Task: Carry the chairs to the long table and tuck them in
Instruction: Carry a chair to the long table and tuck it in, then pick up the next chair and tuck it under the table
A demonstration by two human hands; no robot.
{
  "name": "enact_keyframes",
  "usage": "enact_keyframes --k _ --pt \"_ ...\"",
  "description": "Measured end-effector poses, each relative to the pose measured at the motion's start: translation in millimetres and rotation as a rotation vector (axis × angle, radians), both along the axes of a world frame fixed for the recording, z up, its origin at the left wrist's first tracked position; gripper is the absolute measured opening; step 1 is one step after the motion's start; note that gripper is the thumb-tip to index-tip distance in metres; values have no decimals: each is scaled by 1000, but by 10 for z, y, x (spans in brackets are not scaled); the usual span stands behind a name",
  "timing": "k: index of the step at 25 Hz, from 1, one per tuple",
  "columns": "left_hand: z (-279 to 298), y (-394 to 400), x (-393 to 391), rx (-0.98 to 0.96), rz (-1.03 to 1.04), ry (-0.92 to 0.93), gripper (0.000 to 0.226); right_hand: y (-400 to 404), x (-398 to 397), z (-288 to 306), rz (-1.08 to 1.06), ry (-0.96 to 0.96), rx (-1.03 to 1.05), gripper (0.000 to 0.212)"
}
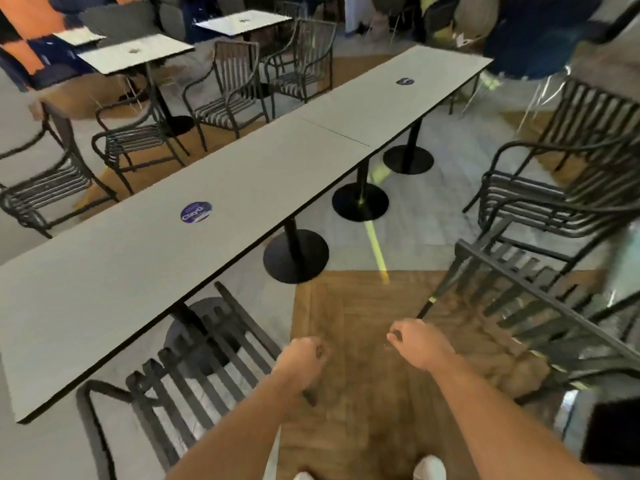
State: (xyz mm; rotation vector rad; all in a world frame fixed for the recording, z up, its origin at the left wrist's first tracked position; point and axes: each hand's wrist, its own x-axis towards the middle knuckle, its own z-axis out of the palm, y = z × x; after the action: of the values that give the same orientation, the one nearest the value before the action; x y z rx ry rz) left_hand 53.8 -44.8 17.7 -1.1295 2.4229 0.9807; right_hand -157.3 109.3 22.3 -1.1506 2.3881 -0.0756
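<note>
Chairs: one chair [194, 372] sits tucked under the long grey desk [221, 206], near its close end. Left hand [303, 355] curls its grip on that chair's blurred backrest; right hand [417, 342] curled, contents unclear. Wood-and-grey floor [353, 327] beside the desk.

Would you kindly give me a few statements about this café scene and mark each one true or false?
1. A round purple sticker lies on the long table. True.
2. The long table stands on wooden trestle legs. False: it rests on black round pedestal bases.
3. A black slatted chair sits partly under the table's near end. True.
4. The left hand lies flat on the tabletop. False: it is curled, off the table, beside that chair.
5. Stacked slatted chairs stand at the right. True.
</note>
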Motion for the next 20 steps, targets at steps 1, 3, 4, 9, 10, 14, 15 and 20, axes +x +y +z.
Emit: enact_keyframes --k 1,3,4,9,10,14,15,20 --pt "5 141 -300 -6 -48 -1 27 272 -254 28 -49 5 9 29" --pt "25 398 -774 -10 -129 16 27 737 -710 47 -126 25 32 28" --pt "21 511 -973 -3 -165 21 27 945 -904 63 -155 37 43 27" --pt "-21 1187 -2128 -2 -306 7 34 2022 -1942 102 -297 25 55 28" --pt "-9 1306 -2344 -6 -339 18 35 2204 -2098 104 -324 24 60 28" --pt "69 1615 -3152 -6 -457 52 36 2708 -2576 47 -433 70 48 29" --pt "69 1644 -3357 -8 -480 62 36 2784 -2678 -2 -472 85 26 29" --pt "-49 1611 -4342 -50 -621 127 37 2896 -3057 -238 -617 29 17 39"
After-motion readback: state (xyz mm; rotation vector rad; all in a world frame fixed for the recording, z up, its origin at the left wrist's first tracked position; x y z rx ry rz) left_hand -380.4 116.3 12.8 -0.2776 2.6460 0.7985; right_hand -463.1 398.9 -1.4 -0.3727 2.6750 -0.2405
